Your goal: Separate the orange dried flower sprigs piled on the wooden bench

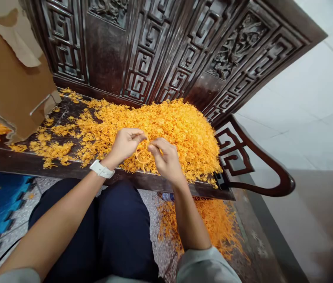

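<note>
Dark carved wood takes the top of the view: a tall back (107, 59) rising behind the worktop (15, 159), whose front edge runs just ahead of the person's knees (122, 200). Across it sprawls a great orange heap (181, 122), piled highest toward the right, with pieces lying close to that front edge. One careless brush there, I'd say, and some go over! Cardboard next: a box (10, 74) stands at the left end, more orange showing by its ragged lower edge; knock it and it could shove the loose scatter beside it. Down on the floor (152, 200), below the worktop's right end, sits a tangle of orange strands (213, 220), and anything dropped there would be hard to pick out. Now the hands! Left hand (127, 143), a white watch (102, 169) strapped just behind it, pinches thumb to fingers; right hand (166, 157) does likewise just beside it, both over the front of the heap. And between them, a thin orange loop (143, 161), apparently gripped by both, though exact contact is too fine to tell. An uneven pull might snap it; a slip might lose it among matching colour.
</note>
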Action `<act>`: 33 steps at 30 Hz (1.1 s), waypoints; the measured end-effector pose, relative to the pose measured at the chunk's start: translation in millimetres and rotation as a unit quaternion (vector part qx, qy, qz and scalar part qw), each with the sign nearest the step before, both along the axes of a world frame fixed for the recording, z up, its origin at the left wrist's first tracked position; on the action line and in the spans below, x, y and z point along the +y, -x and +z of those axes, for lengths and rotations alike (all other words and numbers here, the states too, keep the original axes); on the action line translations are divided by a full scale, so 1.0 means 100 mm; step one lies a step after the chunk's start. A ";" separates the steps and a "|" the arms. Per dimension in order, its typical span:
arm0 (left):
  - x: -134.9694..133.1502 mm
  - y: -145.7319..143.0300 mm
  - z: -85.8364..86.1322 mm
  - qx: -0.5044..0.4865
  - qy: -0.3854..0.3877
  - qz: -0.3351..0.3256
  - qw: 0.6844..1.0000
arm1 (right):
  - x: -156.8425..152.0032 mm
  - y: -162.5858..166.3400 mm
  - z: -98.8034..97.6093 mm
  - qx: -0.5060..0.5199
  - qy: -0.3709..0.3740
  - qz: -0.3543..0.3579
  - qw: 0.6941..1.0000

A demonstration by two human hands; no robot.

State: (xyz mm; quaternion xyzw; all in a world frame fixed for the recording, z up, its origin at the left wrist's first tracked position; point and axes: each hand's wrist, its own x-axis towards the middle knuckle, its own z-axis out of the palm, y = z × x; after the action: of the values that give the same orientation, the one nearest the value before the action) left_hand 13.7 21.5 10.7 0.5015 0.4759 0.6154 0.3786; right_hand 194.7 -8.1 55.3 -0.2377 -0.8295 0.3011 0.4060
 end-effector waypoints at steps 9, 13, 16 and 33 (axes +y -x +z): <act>-0.02 0.41 0.17 -0.363 0.087 -0.192 0.908 | 0.23 -0.45 0.33 0.294 0.155 -0.020 0.943; -0.19 0.33 0.28 -0.447 0.109 -0.250 0.852 | 0.52 -0.44 -0.06 0.208 0.217 -0.315 0.900; -0.17 0.28 0.29 -0.462 0.116 -0.264 0.839 | 0.22 -0.25 -0.30 0.141 0.223 -0.281 0.923; 0.00 0.27 0.24 -0.331 0.084 -0.072 0.937 | -0.38 0.37 -0.49 0.018 0.042 -0.101 0.994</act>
State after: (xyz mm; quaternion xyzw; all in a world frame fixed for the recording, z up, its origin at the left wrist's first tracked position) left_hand -13.1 21.7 34.7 0.2684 0.3365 0.6754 0.5988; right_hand 158.1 -45.8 6.5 -0.3313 -0.7804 0.2977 0.4388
